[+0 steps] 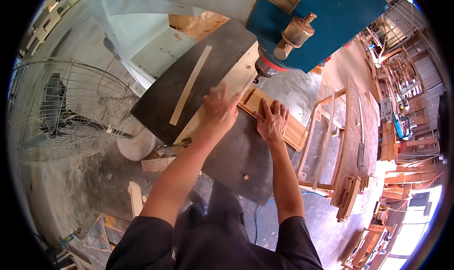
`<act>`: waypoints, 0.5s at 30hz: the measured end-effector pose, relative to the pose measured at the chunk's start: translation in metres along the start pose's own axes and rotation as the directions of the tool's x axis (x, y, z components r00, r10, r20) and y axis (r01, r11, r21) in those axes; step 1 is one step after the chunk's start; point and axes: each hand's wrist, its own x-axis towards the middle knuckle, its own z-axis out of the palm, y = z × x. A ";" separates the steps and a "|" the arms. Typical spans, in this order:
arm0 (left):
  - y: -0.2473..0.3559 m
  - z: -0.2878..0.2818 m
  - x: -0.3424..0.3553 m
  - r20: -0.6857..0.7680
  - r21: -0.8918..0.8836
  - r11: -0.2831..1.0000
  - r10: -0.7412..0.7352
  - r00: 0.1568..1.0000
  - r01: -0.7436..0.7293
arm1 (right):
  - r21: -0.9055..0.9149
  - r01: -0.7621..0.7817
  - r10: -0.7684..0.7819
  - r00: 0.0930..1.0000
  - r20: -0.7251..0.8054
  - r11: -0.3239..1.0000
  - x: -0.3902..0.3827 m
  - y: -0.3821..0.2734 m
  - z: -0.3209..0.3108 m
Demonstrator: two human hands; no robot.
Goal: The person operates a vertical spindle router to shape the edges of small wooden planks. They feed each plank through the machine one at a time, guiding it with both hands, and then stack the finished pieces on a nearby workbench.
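A pale wooden panel with a raised rim [288,130] lies on the machine's dark metal table [239,152]. My right hand [273,122] rests on this panel with its fingers spread and the palm down. To its left, my left hand [221,108] is over a long wooden strip [242,70] set across the table. Its fingers are apart, a little blurred, and I see nothing held in them. Just beyond both hands, a tool holder with a red band [267,67] hangs from the blue machine head [326,19], close to the panel's far end.
A thin wood slat [190,85] lies on the table's left part. A wire-caged fan [71,107] stands at left. On the right are a wooden frame [328,142] and a long board [362,142]. A small wood offcut [245,177] sits near the table's front edge; a blue hose [257,218] runs along the floor.
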 end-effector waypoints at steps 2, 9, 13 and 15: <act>0.000 0.003 -0.001 0.008 0.006 1.000 -0.011 1.000 0.011 | -0.025 0.015 -0.016 1.000 -0.026 1.000 0.003 0.002 0.002; 0.001 -0.001 -0.002 0.073 0.058 0.998 -0.003 0.997 -0.001 | -0.011 0.031 -0.032 0.998 -0.061 0.999 0.011 0.004 0.000; 0.002 -0.003 0.000 0.100 0.058 0.998 -0.010 0.995 0.005 | -0.007 0.038 -0.039 0.994 -0.098 0.999 0.013 0.009 0.007; 0.002 -0.002 0.000 0.099 0.061 0.998 -0.012 0.995 0.006 | -0.005 0.038 -0.039 0.993 -0.107 0.999 0.014 0.010 0.008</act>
